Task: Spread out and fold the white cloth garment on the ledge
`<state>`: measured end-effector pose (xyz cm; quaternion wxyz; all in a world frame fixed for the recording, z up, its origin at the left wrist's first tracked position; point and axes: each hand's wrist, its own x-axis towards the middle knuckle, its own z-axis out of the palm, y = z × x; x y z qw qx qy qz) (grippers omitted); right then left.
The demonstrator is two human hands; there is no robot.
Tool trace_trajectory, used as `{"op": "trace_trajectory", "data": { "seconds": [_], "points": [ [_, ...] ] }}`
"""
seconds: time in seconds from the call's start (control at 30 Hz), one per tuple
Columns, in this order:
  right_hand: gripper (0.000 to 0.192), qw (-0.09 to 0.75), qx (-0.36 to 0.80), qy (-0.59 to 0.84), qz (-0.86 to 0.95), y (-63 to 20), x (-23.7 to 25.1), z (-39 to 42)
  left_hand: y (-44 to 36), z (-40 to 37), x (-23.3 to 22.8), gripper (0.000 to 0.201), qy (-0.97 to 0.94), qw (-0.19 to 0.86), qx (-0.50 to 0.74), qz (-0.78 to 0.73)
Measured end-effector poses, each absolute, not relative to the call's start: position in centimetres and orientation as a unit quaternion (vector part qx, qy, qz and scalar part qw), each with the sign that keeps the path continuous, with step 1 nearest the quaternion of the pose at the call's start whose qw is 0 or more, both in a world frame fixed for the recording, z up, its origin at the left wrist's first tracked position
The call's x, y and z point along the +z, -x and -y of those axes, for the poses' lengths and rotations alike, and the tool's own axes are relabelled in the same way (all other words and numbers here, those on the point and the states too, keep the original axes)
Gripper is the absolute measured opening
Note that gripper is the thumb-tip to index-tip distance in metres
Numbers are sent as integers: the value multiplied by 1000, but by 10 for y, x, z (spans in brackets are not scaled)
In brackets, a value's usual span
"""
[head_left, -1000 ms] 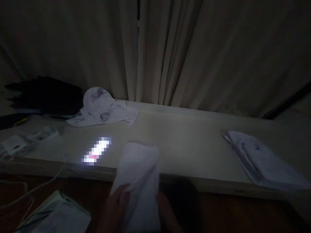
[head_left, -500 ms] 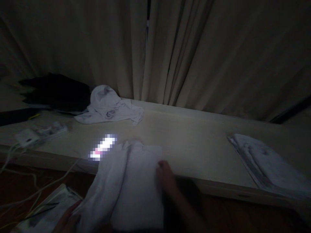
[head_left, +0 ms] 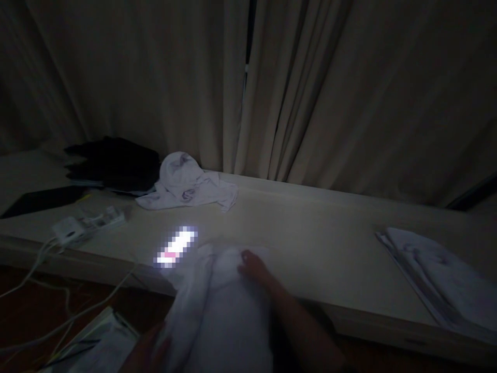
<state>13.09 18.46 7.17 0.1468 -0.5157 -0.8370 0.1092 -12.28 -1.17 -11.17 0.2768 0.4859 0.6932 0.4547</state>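
A white garment [head_left: 233, 305] lies over the front edge of the low ledge and hangs down toward me, with a long fold along its left part. My right hand [head_left: 254, 269] is closed at its upper right part, fingertips on the fabric. Low in the picture, my left hand [head_left: 149, 347] is closed on the garment's left side; it is dim and partly cut off. Just beyond the cloth's upper left corner lies a bright, pixelated rectangle [head_left: 176, 247].
A crumpled white garment [head_left: 190, 181] and a black cloth pile [head_left: 116, 166] lie by the curtains [head_left: 174, 77]. Folded white cloth [head_left: 435, 274] rests at right on the ledge [head_left: 330, 243]. A power strip [head_left: 89, 223] trails cables at left; papers [head_left: 101, 342] lie below.
My right hand has moved from the garment's right edge inward and up onto its upper part. My left hand stays at the left side. The view has shifted slightly.
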Motion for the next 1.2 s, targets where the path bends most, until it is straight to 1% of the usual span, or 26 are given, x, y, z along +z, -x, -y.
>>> {"op": "trace_trajectory", "data": {
  "seconds": [0.13,0.2,0.27,0.33,0.43,0.57,0.6,0.67,0.73,0.83,0.87,0.93,0.97,1.0,1.1,1.13,1.2],
  "points": [
    [15,160,116,493,847,-167,103,-160,100,-24,-90,79,-544,295,449,-645],
    [10,168,117,485,850,-185,120,-144,90,-40,-79,88,-563,287,441,-638],
    [10,176,114,465,860,-200,135,-128,85,-59,-65,91,-571,248,432,-652],
    [10,192,101,445,869,-211,149,-112,83,-79,-44,91,-589,177,423,-665],
    [12,223,66,438,868,-221,167,-93,78,-109,-6,79,-653,87,394,-641],
    [15,232,20,441,867,-233,183,-73,53,-135,41,68,-759,65,328,-559],
    [15,232,7,438,868,-238,186,-69,45,-137,52,63,-778,56,316,-541],
    [16,243,-18,442,863,-250,192,-61,31,-136,71,45,-805,35,302,-510],
    [17,263,-31,457,849,-263,199,-53,23,-129,91,30,-812,47,318,-487],
    [16,293,2,499,815,-281,209,-46,28,-113,124,26,-768,70,398,-496],
    [21,301,26,515,802,-286,210,-46,32,-107,136,24,-751,61,428,-499],
    [44,313,83,542,775,-294,207,-47,42,-92,159,16,-732,20,475,-488],
    [52,310,110,546,770,-296,202,-48,45,-84,171,11,-731,-6,494,-471],
    [50,297,131,543,774,-298,195,-50,48,-76,182,7,-731,-31,511,-450],
    [16,223,160,522,807,-298,165,-53,49,-52,210,4,-707,-92,559,-424],
    [12,201,166,517,815,-297,155,-54,50,-45,217,3,-694,-104,567,-430],
    [15,185,180,509,821,-294,139,-55,53,-32,227,6,-662,-125,575,-465]
  ]
}}
